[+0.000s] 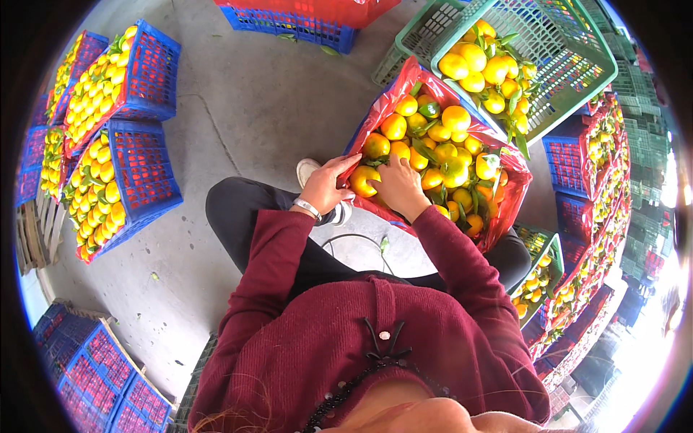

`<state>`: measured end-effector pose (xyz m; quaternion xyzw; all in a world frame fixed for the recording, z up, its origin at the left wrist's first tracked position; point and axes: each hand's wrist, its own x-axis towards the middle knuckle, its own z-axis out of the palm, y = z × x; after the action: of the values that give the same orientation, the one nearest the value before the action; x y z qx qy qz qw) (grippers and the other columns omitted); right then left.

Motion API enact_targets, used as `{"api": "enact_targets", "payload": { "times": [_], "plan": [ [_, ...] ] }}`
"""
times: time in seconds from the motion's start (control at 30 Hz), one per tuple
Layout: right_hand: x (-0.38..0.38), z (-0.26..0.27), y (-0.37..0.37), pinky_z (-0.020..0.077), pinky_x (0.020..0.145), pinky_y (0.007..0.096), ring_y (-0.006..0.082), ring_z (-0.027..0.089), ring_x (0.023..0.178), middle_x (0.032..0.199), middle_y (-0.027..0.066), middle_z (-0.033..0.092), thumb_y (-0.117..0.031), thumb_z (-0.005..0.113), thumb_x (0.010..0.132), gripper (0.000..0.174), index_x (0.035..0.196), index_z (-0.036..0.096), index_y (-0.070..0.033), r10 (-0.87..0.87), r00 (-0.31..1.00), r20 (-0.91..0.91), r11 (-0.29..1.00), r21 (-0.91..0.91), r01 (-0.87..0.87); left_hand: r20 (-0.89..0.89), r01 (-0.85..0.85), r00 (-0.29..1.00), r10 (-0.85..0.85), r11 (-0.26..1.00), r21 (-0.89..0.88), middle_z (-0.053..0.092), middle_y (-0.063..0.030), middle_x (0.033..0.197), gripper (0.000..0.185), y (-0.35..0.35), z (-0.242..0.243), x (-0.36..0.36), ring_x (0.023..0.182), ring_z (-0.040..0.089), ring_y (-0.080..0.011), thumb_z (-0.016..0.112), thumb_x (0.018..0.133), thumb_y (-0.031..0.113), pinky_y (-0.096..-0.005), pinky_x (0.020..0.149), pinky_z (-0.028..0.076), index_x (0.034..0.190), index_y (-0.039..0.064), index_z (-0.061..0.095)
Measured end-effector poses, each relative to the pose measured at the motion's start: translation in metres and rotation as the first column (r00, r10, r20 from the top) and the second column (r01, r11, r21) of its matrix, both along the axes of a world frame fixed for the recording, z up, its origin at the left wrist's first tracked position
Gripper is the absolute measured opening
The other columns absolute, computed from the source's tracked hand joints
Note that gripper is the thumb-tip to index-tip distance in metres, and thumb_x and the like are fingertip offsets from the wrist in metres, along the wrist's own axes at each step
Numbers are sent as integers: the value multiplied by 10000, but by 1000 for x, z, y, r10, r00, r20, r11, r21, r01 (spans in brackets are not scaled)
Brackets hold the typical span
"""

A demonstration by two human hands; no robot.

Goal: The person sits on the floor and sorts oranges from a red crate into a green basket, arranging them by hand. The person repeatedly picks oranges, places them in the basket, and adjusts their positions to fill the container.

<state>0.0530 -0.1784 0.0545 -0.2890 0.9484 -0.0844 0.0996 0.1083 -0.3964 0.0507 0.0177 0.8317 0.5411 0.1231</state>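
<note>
In front of me a blue plastic crate lined with red plastic film (515, 172) is filled with orange mandarins (456, 118), some with green leaves. My left hand (325, 185) is at the crate's near left corner, its fingers over the liner's edge and its thumb close to a mandarin (364, 181). Over the fruit beside it, my right hand (401, 187) points its fingers down among the mandarins. Its thumb touches the right side of that same corner mandarin; whether the fingers grip anything is hidden.
A tilted green plastic crate (563, 103) holding leafy mandarins stands against the far right side. Filled blue crates (143, 157) are stacked on the left, more (568, 162) on the right. A red-lined crate (292, 27) stands ahead. A dark cable (352, 236) lies on the floor.
</note>
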Motion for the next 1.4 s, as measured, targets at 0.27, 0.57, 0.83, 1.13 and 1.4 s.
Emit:
{"api": "enact_targets", "payload": {
  "times": [0.27, 0.57, 0.83, 1.13, 1.4],
  "plan": [
    [9, 7, -15, 575, 770, 547, 461, 723, 891, 1019, 246, 728, -175, 700, 920, 472, 1314, 515, 9, 29, 920, 390, 978, -203, 55, -62, -8, 998, 8, 1000, 7, 600, -120, 1480, 936, 2, -3, 2, 1269, 637, -351, 860, 697, -59, -410, 1072, 545, 1537, 204, 540],
    [-6, -30, -35, 598, 787, 537, 471, 738, 927, 1036, 269, 742, -152, 615, 981, 398, 1291, 493, 67, -22, 853, 521, 997, -50, 56, -22, 21, 1000, -21, 1000, 1, 595, -125, 1492, 912, 1, 4, -1, 1276, 633, -360, 844, 704, -48, -413, 1068, 548, 1531, 197, 547],
    [-2, 7, -7, 571, 855, 535, 442, 705, 1035, 1154, 255, 708, -186, 696, 929, 512, 1364, 539, 34, 21, 894, 448, 871, -446, 203, -23, 30, 999, -31, 998, -52, 589, -157, 1489, 931, -2, -1, 3, 1280, 625, -383, 862, 719, -7, -427, 1081, 533, 1552, 223, 518],
    [-17, -8, 160, 577, 1016, 428, 335, 620, 1256, 1442, 191, 555, -56, 840, 794, 791, 1509, 503, -30, -496, 845, 200, 756, -378, 534, -30, 65, 997, -65, 998, -6, 586, -147, 1508, 945, -3, -4, -1, 1368, 563, -345, 822, 711, 4, -405, 1167, 442, 1572, 229, 503],
    [0, 52, 35, 568, 976, 460, 405, 633, 1134, 1295, 232, 554, -288, 865, 758, 833, 1502, 544, -95, -135, 983, 122, 908, -381, 172, 38, -67, 997, 70, 995, -77, 353, -240, 1651, 972, 1, 4, 0, 1441, 484, -393, 881, 699, 51, -440, 1202, 404, 1572, 248, 503]
  ]
}}
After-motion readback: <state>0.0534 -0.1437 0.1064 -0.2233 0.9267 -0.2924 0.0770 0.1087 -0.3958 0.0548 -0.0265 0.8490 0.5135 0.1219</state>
